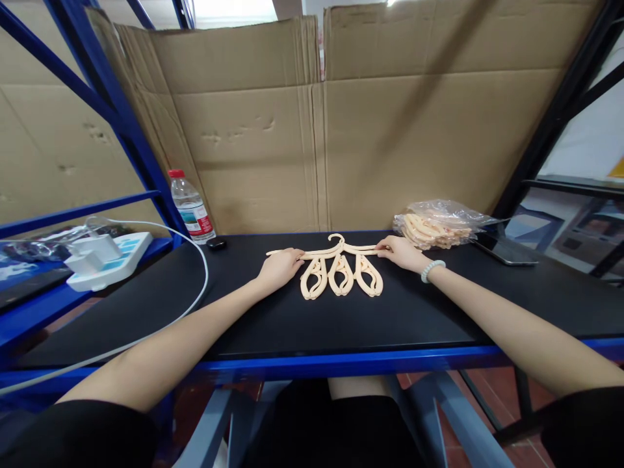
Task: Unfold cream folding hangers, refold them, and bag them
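Observation:
A cream plastic clothes hanger [322, 254] lies on the black tabletop with its hook pointing away from me. Three cream folded hangers [341, 275], each shaped like a teardrop with a cut-out middle, are side by side just below its bar; I cannot tell whether they are attached to it. My left hand [280, 268] is closed around the left arm of the hanger, whose tip sticks out past the fingers. On the other side, my right hand [400, 252] pinches the end of the right arm. A pale beaded bracelet circles the right wrist.
Behind my right hand sits a clear plastic bag [436, 224] of cream pieces, beside a dark flat device [507, 250]. At back left stand a water bottle [192, 208] and a small black object [217, 243]. A white cable [205, 273] runs from the power strip [114, 260]. Cardboard [244, 143] walls the back.

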`<action>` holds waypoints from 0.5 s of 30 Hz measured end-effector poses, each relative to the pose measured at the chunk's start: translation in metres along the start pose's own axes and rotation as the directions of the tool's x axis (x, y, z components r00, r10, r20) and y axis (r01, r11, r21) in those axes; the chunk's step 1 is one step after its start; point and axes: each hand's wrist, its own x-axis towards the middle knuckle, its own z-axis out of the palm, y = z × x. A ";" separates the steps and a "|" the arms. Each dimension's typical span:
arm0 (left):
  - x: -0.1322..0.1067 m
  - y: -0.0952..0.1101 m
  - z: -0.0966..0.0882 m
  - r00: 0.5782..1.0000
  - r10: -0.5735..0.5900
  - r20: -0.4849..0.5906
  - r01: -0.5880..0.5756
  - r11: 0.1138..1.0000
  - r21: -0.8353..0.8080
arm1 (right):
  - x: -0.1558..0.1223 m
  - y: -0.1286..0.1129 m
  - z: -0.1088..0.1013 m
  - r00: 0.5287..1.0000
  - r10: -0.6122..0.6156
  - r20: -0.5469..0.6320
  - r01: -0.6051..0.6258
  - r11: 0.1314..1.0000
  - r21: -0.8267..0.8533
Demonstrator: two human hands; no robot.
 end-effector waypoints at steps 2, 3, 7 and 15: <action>0.001 0.001 0.000 1.000 -0.016 -0.014 0.016 1.000 -0.009 | 0.001 0.000 0.001 1.000 -0.016 0.002 0.016 1.000 -0.010; 0.001 0.002 -0.001 1.000 -0.019 -0.023 0.019 1.000 -0.009 | 0.001 0.000 0.001 1.000 -0.024 0.002 0.024 1.000 -0.017; 0.002 0.005 -0.002 0.999 -0.021 -0.032 0.021 1.000 0.021 | 0.001 -0.004 0.001 0.999 -0.046 -0.005 0.046 0.998 -0.048; 0.004 0.006 -0.003 0.999 -0.035 -0.004 0.035 0.998 0.061 | -0.003 -0.010 0.001 0.998 -0.045 -0.046 0.040 0.995 -0.093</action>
